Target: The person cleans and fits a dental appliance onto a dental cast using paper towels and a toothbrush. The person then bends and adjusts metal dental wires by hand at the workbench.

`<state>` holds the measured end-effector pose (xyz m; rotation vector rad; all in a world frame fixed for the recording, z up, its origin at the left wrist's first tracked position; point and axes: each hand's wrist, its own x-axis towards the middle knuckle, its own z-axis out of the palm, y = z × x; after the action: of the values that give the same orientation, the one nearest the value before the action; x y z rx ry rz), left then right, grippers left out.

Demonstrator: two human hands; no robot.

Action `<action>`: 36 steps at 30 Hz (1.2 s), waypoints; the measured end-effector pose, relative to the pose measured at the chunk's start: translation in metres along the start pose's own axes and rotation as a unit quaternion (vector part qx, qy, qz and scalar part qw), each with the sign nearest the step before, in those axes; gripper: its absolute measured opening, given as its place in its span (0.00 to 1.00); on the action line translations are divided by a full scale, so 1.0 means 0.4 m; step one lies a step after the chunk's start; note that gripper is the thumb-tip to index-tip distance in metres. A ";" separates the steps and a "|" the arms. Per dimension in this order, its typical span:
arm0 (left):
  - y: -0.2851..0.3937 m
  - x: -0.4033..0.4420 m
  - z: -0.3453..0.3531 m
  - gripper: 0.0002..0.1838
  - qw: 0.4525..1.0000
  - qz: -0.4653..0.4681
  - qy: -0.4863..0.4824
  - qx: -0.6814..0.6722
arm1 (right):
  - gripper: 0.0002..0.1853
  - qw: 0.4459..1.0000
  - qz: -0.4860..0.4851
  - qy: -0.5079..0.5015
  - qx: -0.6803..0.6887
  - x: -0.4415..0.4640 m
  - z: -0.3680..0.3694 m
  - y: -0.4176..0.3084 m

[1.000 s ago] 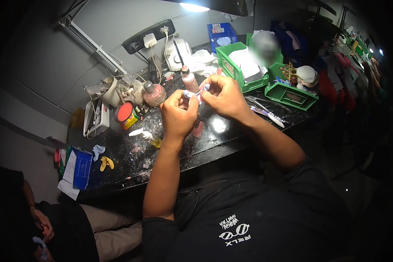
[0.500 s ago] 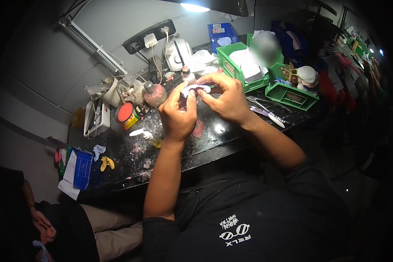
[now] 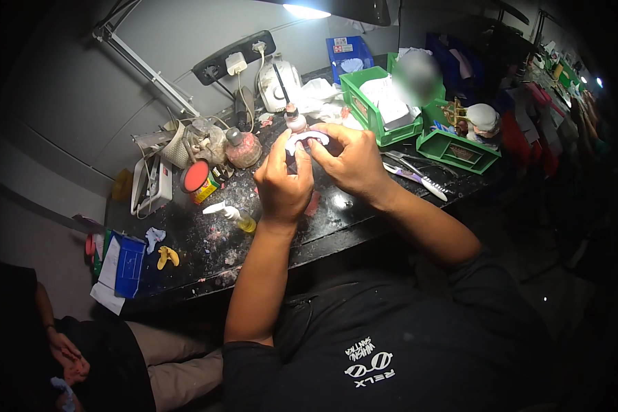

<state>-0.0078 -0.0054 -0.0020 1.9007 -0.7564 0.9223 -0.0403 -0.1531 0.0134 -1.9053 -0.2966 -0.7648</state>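
Observation:
Under the lamp, a small white horseshoe-shaped dental arch (image 3: 306, 137) is held up between both hands. My left hand (image 3: 283, 187) pinches its left end between thumb and fingers. At the other end my right hand (image 3: 356, 163) grips it, thumb in front and index finger curled behind. Just behind the arch stands a small bottle (image 3: 295, 121) with a dark brush handle sticking up. A round jar with pinkish contents (image 3: 243, 150) stands left of the hands. Fine detail on the arch is too small to make out.
Left on the black bench (image 3: 302, 245) are a red-lidded can (image 3: 196, 176), a white-nozzled bottle (image 3: 237, 218) and a yellow piece (image 3: 167, 257). Green bins (image 3: 460, 156) and a toothbrush (image 3: 432, 187) lie to the right. A lamp (image 3: 323, 9) hangs overhead. Another person's hands (image 3: 70, 357) show lower left.
Both hands have shifted slightly, and the white dental arch sits at a slightly different angle, still held at both ends. More of the bottle behind it shows.

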 end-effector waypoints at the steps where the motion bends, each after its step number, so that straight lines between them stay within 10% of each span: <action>1: 0.003 0.000 0.000 0.18 1.000 0.000 0.002 0.004 | 0.15 1.000 0.010 -0.002 0.005 0.000 0.000 -0.003; 36: -0.004 -0.008 0.004 0.17 1.000 0.017 -0.007 0.000 | 0.16 0.999 -0.026 0.025 -0.018 -0.002 0.002 -0.012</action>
<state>-0.0075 -0.0058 -0.0060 1.9018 -0.7993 0.9303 -0.0429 -0.1503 0.0162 -1.9152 -0.3047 -0.8577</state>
